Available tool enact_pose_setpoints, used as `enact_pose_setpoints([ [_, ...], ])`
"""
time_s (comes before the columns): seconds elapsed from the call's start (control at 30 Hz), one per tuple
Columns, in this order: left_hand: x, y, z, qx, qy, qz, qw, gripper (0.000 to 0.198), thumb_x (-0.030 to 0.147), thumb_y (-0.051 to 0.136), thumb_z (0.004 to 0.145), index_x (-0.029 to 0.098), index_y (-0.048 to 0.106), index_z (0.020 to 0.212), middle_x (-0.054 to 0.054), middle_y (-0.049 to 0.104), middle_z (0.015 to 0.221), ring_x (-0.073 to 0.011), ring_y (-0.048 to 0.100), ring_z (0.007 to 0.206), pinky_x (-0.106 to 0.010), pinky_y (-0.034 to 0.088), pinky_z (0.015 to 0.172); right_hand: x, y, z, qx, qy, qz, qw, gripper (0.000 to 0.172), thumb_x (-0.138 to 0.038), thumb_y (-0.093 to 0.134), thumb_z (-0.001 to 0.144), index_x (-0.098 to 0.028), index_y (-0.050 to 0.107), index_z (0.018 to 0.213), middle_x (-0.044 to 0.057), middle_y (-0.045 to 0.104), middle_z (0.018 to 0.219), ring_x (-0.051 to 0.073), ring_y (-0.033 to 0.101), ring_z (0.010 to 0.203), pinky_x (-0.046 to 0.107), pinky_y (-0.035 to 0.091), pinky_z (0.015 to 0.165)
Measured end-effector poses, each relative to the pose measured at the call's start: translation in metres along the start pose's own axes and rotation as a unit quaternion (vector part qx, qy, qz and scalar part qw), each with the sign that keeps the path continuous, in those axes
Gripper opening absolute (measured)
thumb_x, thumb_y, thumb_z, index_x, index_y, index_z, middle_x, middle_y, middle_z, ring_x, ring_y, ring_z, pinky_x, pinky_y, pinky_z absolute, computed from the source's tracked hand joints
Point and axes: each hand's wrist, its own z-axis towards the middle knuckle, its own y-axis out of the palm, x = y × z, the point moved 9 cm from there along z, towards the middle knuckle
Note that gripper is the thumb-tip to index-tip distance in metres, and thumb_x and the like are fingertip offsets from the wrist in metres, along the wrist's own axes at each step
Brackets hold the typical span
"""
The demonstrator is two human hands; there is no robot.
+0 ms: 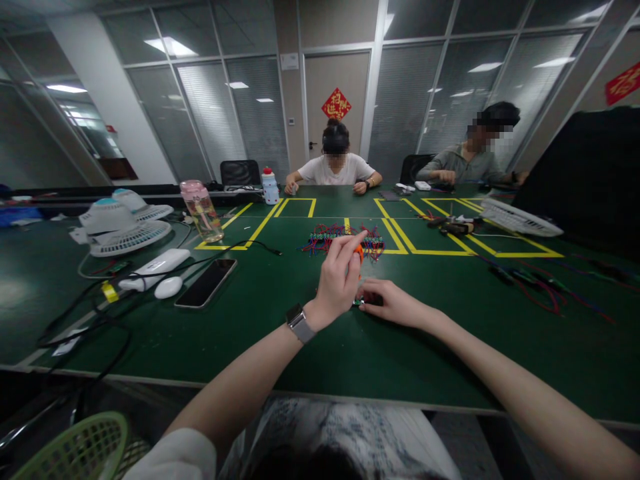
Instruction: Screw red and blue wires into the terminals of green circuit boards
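Observation:
My left hand (339, 279), with a watch (299, 323) at its wrist, is raised over the middle of the table. Its fingers are curled round an orange object (359, 251), mostly hidden behind them, so its kind does not show. Just below and to the right, my right hand (393, 303) rests low by the tabletop, its fingertips closed on a small green circuit board (358, 303). Only an edge of that board shows. Behind my left hand lies a row of small circuit boards (320, 237) with red and blue wires, partly covered by the fingers.
A phone (207, 283), white mouse (169, 287), power strip (155, 269), pink bottle (203, 210) and fans (123, 227) stand left. Rightward lie wired boards (533, 280), tools (456, 227) and a keyboard (520, 217). Two people (334, 167) sit across the green table (300, 367).

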Motion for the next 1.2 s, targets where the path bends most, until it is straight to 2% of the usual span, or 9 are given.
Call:
enact_pose_setpoints([
  [0.13, -0.0038, 0.0035, -0.0012, -0.008, -0.002, -0.006, 1.0, 0.037, 0.018, 0.033, 0.1, 0.019, 0.048, 0.133, -0.009, 0.063, 0.114, -0.0158, 0.061, 0.1, -0.033, 0.052, 0.089, 0.0004, 0.0001, 0.0, 0.0, 0.001, 0.003, 1.0, 0.01, -0.02, 0.062, 0.084, -0.017, 0.065, 0.093, 0.003, 0.06, 0.08, 0.016, 0.055, 0.07, 0.027, 0.043, 0.066],
  [0.23, -0.0046, 0.0023, -0.0017, 0.007, 0.001, -0.002, 1.0, 0.034, 0.02, 0.04, 0.099, 0.019, 0.048, 0.132, -0.008, 0.064, 0.112, -0.015, 0.062, 0.095, -0.031, 0.053, 0.084, 0.0001, 0.0011, 0.0001, -0.005, 0.004, 0.011, 1.0, 0.01, -0.02, 0.062, 0.084, -0.017, 0.065, 0.093, 0.002, 0.06, 0.079, 0.016, 0.054, 0.069, 0.026, 0.043, 0.064],
  [0.33, -0.0015, -0.0002, -0.0011, 0.022, 0.011, 0.001, 1.0, 0.031, 0.023, 0.051, 0.095, 0.019, 0.053, 0.126, -0.007, 0.062, 0.107, -0.0147, 0.06, 0.094, -0.03, 0.052, 0.085, -0.0004, 0.0009, 0.0001, -0.004, 0.005, 0.012, 1.0, 0.009, -0.02, 0.062, 0.084, -0.016, 0.064, 0.092, 0.002, 0.059, 0.077, 0.015, 0.053, 0.068, 0.026, 0.042, 0.064],
  [0.47, 0.0027, -0.004, -0.0003, 0.031, 0.016, 0.014, 0.999, 0.023, 0.027, 0.057, 0.093, 0.019, 0.063, 0.113, -0.004, 0.055, 0.093, -0.0136, 0.056, 0.085, -0.027, 0.051, 0.078, -0.0006, 0.0, 0.0001, 0.002, 0.005, 0.01, 1.0, 0.007, -0.021, 0.062, 0.084, -0.016, 0.063, 0.09, 0.002, 0.059, 0.077, 0.015, 0.053, 0.068, 0.026, 0.042, 0.064],
  [0.53, 0.0031, -0.0049, -0.0004, 0.028, 0.011, 0.017, 0.999, 0.024, 0.028, 0.052, 0.095, 0.019, 0.063, 0.113, -0.005, 0.054, 0.094, -0.0143, 0.056, 0.086, -0.028, 0.051, 0.077, -0.0008, 0.0002, 0.0003, 0.0, 0.004, 0.01, 1.0, 0.008, -0.021, 0.062, 0.084, -0.017, 0.063, 0.091, 0.002, 0.059, 0.077, 0.015, 0.053, 0.068, 0.026, 0.043, 0.064],
  [0.67, 0.0016, -0.0023, -0.0006, 0.006, 0.003, -0.006, 1.0, 0.033, 0.023, 0.036, 0.099, 0.018, 0.058, 0.123, -0.009, 0.058, 0.108, -0.017, 0.057, 0.101, -0.034, 0.051, 0.089, -0.001, 0.0001, 0.0005, -0.002, 0.003, 0.004, 1.0, 0.009, -0.021, 0.062, 0.084, -0.017, 0.065, 0.092, 0.002, 0.06, 0.077, 0.015, 0.054, 0.068, 0.026, 0.043, 0.063],
  [0.77, 0.0005, -0.0014, -0.0005, 0.006, 0.006, -0.021, 1.0, 0.034, 0.02, 0.034, 0.1, 0.019, 0.055, 0.126, -0.009, 0.061, 0.115, -0.0176, 0.058, 0.108, -0.036, 0.05, 0.093, -0.0013, -0.0007, 0.0005, 0.0, 0.002, 0.002, 1.0, 0.009, -0.021, 0.062, 0.084, -0.017, 0.065, 0.092, 0.003, 0.06, 0.078, 0.016, 0.054, 0.069, 0.027, 0.044, 0.065],
  [0.93, -0.0006, 0.0007, 0.0, 0.005, 0.005, -0.008, 1.0, 0.03, 0.02, 0.04, 0.099, 0.019, 0.054, 0.125, -0.008, 0.063, 0.108, -0.0161, 0.059, 0.1, -0.033, 0.051, 0.088, -0.0008, -0.0003, 0.0005, 0.0, 0.001, 0.002, 1.0, 0.008, -0.021, 0.062, 0.084, -0.017, 0.065, 0.09, 0.002, 0.06, 0.077, 0.016, 0.053, 0.068, 0.026, 0.043, 0.064],
  [1.2, 0.002, -0.0029, -0.0008, 0.024, 0.013, 0.022, 0.999, 0.024, 0.028, 0.053, 0.095, 0.021, 0.062, 0.116, -0.003, 0.052, 0.093, -0.0129, 0.054, 0.082, -0.027, 0.05, 0.074, -0.0005, 0.0, 0.001, 0.002, 0.003, 0.007, 1.0, 0.005, -0.02, 0.063, 0.084, -0.017, 0.062, 0.088, 0.001, 0.058, 0.076, 0.016, 0.053, 0.068, 0.026, 0.042, 0.063],
])
